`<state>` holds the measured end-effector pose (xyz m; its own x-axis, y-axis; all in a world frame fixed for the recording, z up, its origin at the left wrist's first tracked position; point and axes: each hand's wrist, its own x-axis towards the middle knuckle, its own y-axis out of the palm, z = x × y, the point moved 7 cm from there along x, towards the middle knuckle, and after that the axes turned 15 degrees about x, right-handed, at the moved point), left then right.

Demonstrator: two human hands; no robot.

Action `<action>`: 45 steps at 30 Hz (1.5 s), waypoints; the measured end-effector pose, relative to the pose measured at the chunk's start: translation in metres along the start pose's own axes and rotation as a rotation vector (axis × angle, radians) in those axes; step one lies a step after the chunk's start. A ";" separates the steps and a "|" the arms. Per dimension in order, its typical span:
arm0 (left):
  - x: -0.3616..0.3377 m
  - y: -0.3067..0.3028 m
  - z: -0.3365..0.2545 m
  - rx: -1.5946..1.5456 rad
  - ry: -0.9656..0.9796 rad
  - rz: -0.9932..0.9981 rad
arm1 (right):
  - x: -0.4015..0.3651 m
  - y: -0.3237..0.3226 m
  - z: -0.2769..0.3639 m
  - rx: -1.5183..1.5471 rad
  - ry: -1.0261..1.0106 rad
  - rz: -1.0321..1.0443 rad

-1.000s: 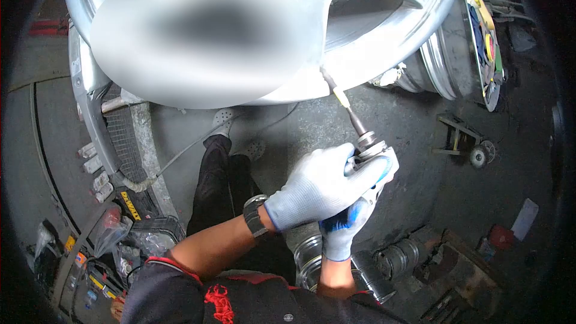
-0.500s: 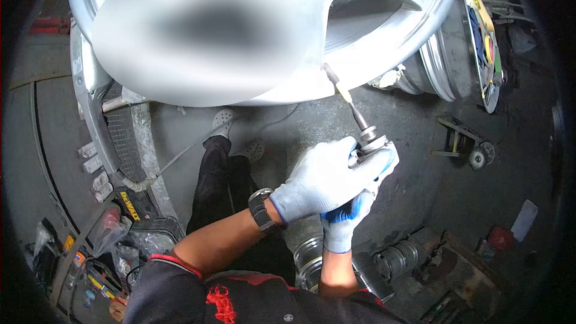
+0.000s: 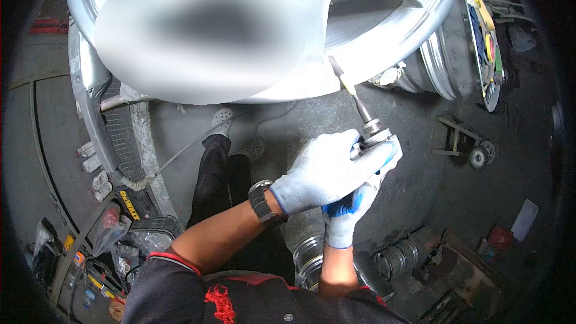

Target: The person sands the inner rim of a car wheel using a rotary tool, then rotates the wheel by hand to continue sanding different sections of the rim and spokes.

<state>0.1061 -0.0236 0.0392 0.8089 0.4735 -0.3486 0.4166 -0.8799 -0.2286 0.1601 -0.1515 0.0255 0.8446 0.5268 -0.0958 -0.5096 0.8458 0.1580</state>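
Observation:
Both my hands wear white gloves with blue palms and are closed on a die grinder (image 3: 373, 127). My left hand (image 3: 327, 165), a watch on its wrist, wraps the grinder's front near the metal collar. Behind and below it, my right hand (image 3: 348, 216) grips the body, partly hidden by the left. The tool's narrow shaft, with a pale yellow band, points up and left. Its tip lies over the bright lower rim of a large silver alloy wheel (image 3: 384, 45), near a spoke opening; whether it touches cannot be made out.
A blurred oval covers the wheel's left part. Another wheel rim (image 3: 441, 63) stands to the right, beside a round tray (image 3: 493, 84) of small items. A hose (image 3: 189, 147) crosses the floor on the left. More rims (image 3: 396, 258) and a wheeled metal frame (image 3: 459, 138) lie around.
The grinder's tip and both hands have shifted slightly to the right. The tip has also moved a little up along the wheel rim. My grip looks the same.

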 end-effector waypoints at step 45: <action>-0.011 -0.007 0.004 0.058 0.179 -0.139 | -0.006 0.019 -0.002 0.033 0.069 -0.067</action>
<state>0.0926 -0.0224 0.0407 0.8084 0.5706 -0.1449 0.5085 -0.8008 -0.3164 0.1450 -0.1385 0.0272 0.8626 0.4747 -0.1748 -0.4458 0.8767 0.1806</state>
